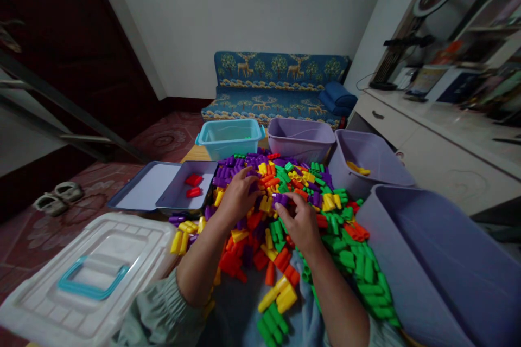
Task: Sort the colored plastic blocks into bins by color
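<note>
Between the thumb and fingers of my right hand (300, 223) is a purple building block (280, 200), held just above the heap. My left hand (239, 195) is curled over the heap's left middle, its thumb and fingers bent around a purple block (254, 186) that is partly covered by them. Around both hands spreads a heap of purple, yellow, orange-red and green plastic blocks. Green blocks (362, 265) lie mostly to the right, purple blocks (228, 171) mostly at the far left. Joined yellow blocks (280, 294) rest close to me.
Behind the heap stand a light blue bin (230, 146) and a purple bin (301, 143). Two more purple bins (345, 173) (407, 271) line the right; one contains yellow pieces. On the left are an open shallow case (169, 200) with red pieces and a white lid (93, 276).
</note>
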The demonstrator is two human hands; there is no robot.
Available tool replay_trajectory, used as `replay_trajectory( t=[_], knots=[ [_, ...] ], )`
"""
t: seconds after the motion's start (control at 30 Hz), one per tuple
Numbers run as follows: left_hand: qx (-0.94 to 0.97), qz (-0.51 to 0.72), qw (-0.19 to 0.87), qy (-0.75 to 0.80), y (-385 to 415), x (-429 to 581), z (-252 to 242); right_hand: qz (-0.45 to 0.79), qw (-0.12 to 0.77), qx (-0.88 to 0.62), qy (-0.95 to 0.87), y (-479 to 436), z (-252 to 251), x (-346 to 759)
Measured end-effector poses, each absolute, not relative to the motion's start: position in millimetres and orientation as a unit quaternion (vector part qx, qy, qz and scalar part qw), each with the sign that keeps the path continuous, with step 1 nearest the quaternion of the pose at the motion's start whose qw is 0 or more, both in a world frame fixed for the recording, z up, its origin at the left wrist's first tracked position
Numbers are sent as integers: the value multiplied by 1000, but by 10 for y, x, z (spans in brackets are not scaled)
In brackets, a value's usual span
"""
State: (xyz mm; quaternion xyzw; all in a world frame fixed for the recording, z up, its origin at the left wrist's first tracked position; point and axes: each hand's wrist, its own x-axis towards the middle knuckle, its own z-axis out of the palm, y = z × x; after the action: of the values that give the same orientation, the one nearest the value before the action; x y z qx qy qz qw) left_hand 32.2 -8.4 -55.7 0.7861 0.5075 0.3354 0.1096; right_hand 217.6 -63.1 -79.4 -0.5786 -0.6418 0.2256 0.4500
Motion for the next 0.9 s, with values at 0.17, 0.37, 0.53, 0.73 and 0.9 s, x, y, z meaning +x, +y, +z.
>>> replay_trajectory(
  t=[0.17, 0.37, 0.53, 0.73, 0.9],
  knots=[
    [723, 466, 166, 482, -340, 442, -503, 244, 474, -575, -620, -621, -815, 2184],
    [564, 495, 449, 485, -555, 629, -528, 234, 473, -569, -631, -609, -811, 2201],
    [415, 485, 638, 431, -600, 694, -537, 216, 513, -546, -626, -594, -797, 2214],
    [356, 487, 699, 384, -660, 733, -569, 239, 546, -554, -581, -608, -796, 2237],
    [326, 500, 706, 382, -671, 809, -560, 329, 531, -542, -562, -658, -731, 2186]
  ],
)
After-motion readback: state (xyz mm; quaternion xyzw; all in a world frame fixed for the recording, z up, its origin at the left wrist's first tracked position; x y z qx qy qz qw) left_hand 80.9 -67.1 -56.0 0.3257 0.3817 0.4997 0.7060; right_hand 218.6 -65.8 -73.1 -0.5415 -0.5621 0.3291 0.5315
